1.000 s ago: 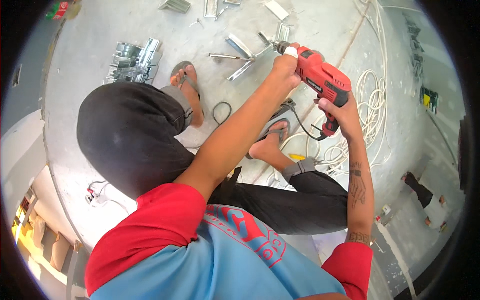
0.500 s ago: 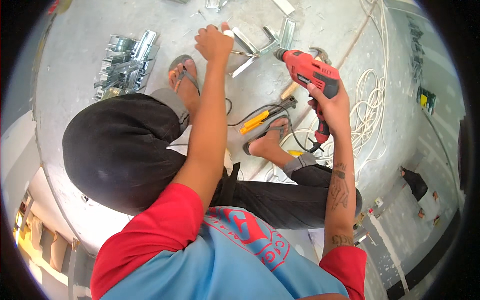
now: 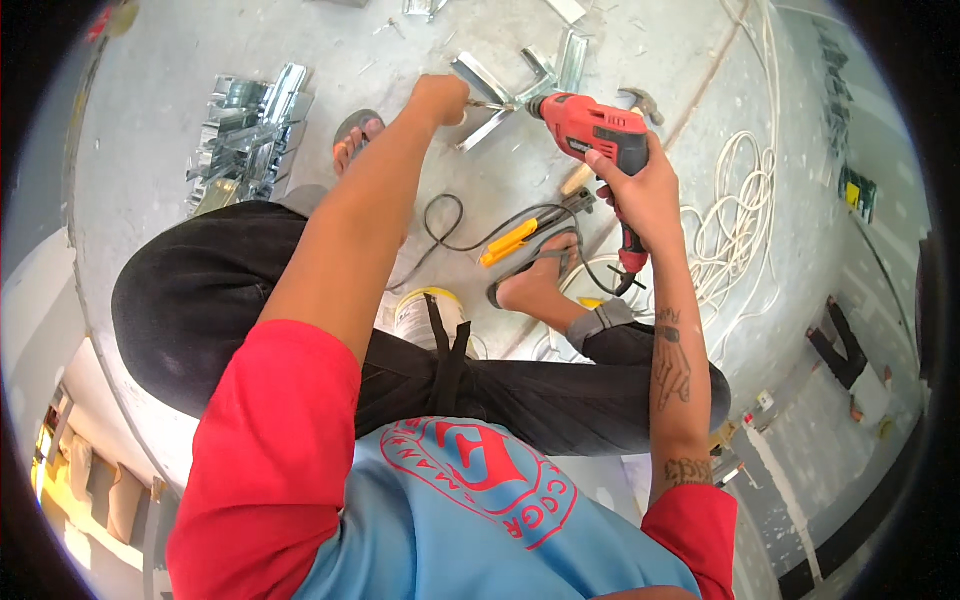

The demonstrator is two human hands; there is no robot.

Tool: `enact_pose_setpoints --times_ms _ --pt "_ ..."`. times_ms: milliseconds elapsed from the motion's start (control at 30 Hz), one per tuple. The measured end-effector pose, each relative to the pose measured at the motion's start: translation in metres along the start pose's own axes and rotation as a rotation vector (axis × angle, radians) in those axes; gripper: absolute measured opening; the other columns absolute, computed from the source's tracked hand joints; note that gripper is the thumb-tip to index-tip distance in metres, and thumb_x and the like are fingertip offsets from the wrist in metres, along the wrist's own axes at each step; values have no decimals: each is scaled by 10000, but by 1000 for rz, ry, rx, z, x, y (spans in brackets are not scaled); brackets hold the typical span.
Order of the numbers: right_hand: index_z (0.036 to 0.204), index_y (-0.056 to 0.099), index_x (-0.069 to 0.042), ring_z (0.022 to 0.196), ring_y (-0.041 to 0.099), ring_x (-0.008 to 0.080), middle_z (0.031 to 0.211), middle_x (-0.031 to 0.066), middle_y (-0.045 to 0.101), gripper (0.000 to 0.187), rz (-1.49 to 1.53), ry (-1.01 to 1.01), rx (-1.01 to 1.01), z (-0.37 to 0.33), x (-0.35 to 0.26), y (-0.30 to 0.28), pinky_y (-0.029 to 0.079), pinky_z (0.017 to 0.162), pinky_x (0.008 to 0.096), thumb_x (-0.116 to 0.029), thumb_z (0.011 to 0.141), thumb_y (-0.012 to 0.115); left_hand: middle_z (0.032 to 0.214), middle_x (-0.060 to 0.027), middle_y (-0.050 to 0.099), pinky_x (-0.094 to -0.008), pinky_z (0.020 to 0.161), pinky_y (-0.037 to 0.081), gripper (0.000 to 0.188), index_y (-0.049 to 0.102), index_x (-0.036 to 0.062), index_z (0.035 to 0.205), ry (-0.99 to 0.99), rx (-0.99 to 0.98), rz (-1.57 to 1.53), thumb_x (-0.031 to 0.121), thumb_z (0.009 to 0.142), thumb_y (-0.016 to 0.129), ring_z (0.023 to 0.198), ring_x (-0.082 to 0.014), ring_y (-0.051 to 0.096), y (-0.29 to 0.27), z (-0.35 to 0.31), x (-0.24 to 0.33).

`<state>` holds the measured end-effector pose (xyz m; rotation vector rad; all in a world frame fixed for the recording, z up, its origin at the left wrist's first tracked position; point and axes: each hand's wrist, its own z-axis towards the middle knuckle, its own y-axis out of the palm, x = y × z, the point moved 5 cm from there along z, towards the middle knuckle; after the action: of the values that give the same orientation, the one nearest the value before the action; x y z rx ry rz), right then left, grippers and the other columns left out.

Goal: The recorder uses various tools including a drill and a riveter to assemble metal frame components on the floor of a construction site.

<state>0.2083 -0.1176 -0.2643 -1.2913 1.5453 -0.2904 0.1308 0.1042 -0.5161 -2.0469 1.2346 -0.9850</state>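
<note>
Pointing leftward in the head view, a red corded drill (image 3: 597, 128) is grasped at its handle by the right hand (image 3: 642, 195), with fingers wrapped around it. Its chuck is held near cut metal channel pieces (image 3: 482, 78). The left hand (image 3: 440, 98) is placed beside a slim metal piece (image 3: 487, 105); its fingertips are hidden, so whether anything is pinched cannot be told.

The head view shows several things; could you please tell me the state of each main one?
Red drill, gripped in the right hand
Left hand, at the metal pieces; grip unclear
Hammer, lying down, partly hidden
White cable, loosely coiled
Metal stack, piled unevenly
Yellow-handled tool, lying down
</note>
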Motion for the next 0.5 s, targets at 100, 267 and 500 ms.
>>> enact_pose_setpoints --times_ms 100,267,500 --pt "1235 581 -12 783 703 222 982 156 706 606 31 97 -65 0 0 2 541 724 338 -323 765 802 993 -140 715 -453 795 545 266 736 88 988 29 20 -11 197 771 626 933 -335 690 9 3 -2" --pt "1218 588 -11 723 684 188 944 133 707 585 66 99 -63 1 -5 2 531 678 324 -318 766 797 946 -157 721 -449 750 561 230 747 75 929 17 100 -29 221 798 627 870 -345 702 14 4 -3" --pt "1200 590 -11 717 680 183 916 128 701 565 53 100 -80 3 -7 3 529 663 324 -314 769 792 967 -148 728 -445 748 569 210 747 76 928 -43 154 -82 168 816 594 895 -335 707 12 7 -3"
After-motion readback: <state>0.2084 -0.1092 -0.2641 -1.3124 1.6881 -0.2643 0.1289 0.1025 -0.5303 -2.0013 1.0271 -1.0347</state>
